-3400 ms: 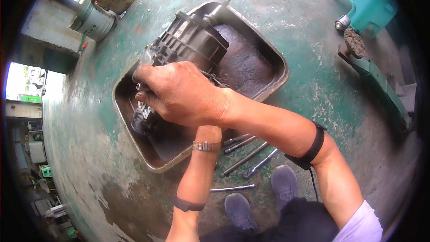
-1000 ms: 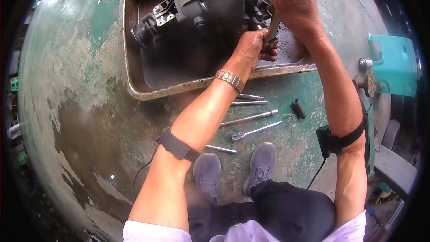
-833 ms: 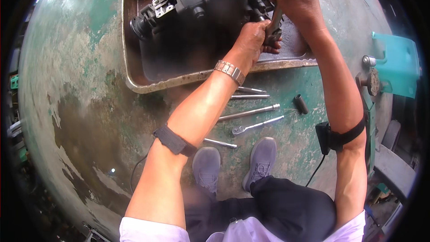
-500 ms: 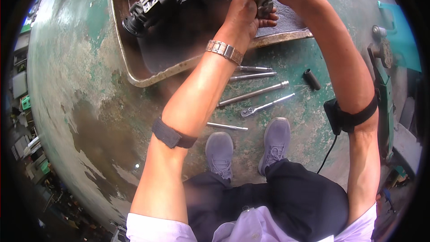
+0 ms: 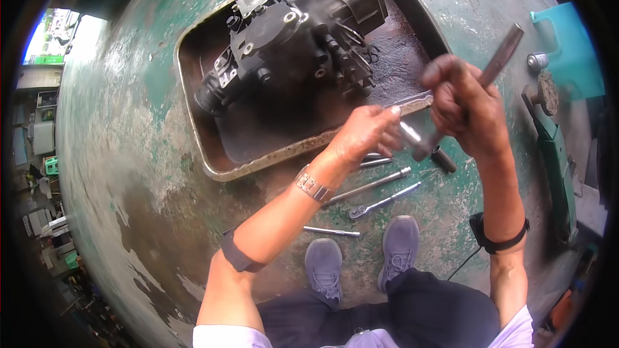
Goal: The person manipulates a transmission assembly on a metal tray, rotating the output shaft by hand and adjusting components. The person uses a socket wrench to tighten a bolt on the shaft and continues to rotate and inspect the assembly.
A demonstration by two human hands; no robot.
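Observation:
My right hand (image 5: pixel 467 100) is raised over the tray's near right side, its fingers wrapped round a dark metal bar (image 5: pixel 504 55). The bar slants up and right out of the fist, and its lower end is blurred. Beside it, my left hand (image 5: pixel 371 134) is closed, palm turned inward, with a short shiny metal rod (image 5: pixel 409 134) at its fingertips. Motion smears that rod's far end, close to the bar. Beyond both hands, a dark gearbox (image 5: pixel 274 35) with bolts and ribbed housing sits in a shallow metal tray (image 5: pixel 258 166).
On the floor between tray and shoes lie a ratchet (image 5: pixel 387 200), a long extension bar (image 5: pixel 371 185), a thin rod (image 5: pixel 332 231) and a dark socket (image 5: pixel 443 160). A green metal stand (image 5: pixel 556 174) and a turquoise container (image 5: pixel 570 51) are at the right. Shelved goods line the left edge.
Both hands have drawn back from over the gearbox toward me and moved apart. The dark bar now shows in my right hand. The view has tilted up, showing more of the gearbox.

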